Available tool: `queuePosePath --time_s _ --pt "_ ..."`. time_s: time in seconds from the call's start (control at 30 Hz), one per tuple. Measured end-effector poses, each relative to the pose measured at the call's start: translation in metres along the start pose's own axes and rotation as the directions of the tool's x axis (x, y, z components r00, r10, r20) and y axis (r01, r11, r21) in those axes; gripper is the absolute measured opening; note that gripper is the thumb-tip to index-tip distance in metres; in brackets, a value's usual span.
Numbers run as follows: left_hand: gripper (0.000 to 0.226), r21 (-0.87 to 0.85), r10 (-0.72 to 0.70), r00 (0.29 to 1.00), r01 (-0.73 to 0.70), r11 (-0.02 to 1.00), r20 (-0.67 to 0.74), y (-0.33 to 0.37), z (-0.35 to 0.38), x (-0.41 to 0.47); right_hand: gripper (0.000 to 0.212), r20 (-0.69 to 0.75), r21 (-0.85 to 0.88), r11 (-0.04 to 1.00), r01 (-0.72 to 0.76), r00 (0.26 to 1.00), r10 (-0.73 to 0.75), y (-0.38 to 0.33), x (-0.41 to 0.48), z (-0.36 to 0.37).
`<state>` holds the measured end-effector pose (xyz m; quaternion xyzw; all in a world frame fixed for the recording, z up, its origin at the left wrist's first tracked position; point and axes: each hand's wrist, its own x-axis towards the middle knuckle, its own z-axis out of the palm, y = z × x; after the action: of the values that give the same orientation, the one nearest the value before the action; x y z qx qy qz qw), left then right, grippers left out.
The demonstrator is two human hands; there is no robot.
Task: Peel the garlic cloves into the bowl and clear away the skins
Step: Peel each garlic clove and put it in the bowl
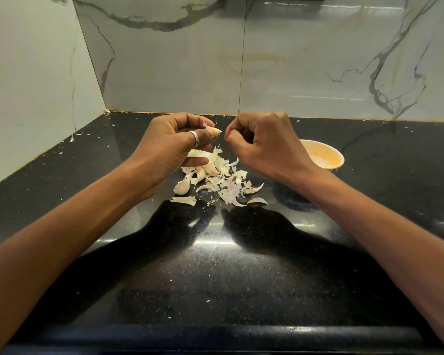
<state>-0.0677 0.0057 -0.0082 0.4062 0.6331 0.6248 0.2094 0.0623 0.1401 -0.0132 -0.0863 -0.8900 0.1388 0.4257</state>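
My left hand, with a ring on one finger, pinches a small garlic clove between thumb and fingertips above the counter. My right hand is curled just right of the clove, thumb against forefinger; nothing shows between them. Below the hands lies a pile of papery garlic skins. An unpeeled clove rests at the pile's left edge and another clove at its lower right. An orange-lined bowl stands to the right, partly hidden behind my right wrist.
The black speckled counter carries scattered skin flecks. Marble-patterned walls close in the back and the left side. The counter's rounded front edge runs along the bottom.
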Motion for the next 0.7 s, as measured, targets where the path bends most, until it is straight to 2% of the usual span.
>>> queuePosePath --time_s 0.1,0.23,0.37,0.43,0.53,0.57,0.7 --pt "0.017 -0.003 0.003 1.000 -0.003 1.000 -0.007 -0.0005 -0.0011 0.0006 0.014 0.066 -0.008 1.000 0.017 0.998 -0.017 0.0007 -0.0005 0.0020" --pt "0.017 -0.006 0.015 1.000 -0.015 1.000 -0.014 -0.0009 -0.0022 0.0010 0.035 0.042 -0.053 0.998 0.031 0.999 -0.029 0.0011 0.0001 0.0006" --pt "0.017 0.007 0.025 0.999 -0.025 1.000 -0.037 -0.0013 -0.0019 0.0019 0.013 0.042 0.013 0.999 0.045 0.998 -0.045 0.0007 -0.0007 0.0011" --pt "0.017 0.012 0.029 0.999 -0.028 1.000 -0.041 -0.0014 -0.0022 0.0021 0.014 0.055 0.008 1.000 0.026 0.998 -0.027 0.0017 -0.0005 0.0015" --pt "0.017 0.009 0.031 0.999 -0.031 0.999 -0.033 -0.0017 -0.0032 0.0020 0.047 0.041 -0.135 0.991 0.004 0.999 0.002 0.0019 -0.0002 0.0014" --pt "0.017 0.011 0.032 0.999 -0.031 0.999 -0.032 -0.0018 -0.0034 0.0021 0.051 0.028 -0.146 0.989 -0.001 1.000 0.005 0.0021 -0.0001 0.0019" --pt "0.017 0.016 0.029 0.999 -0.029 0.999 -0.028 -0.0026 -0.0024 0.0024 0.031 0.030 -0.009 1.000 -0.027 0.999 0.028 0.0024 -0.0004 0.0042"
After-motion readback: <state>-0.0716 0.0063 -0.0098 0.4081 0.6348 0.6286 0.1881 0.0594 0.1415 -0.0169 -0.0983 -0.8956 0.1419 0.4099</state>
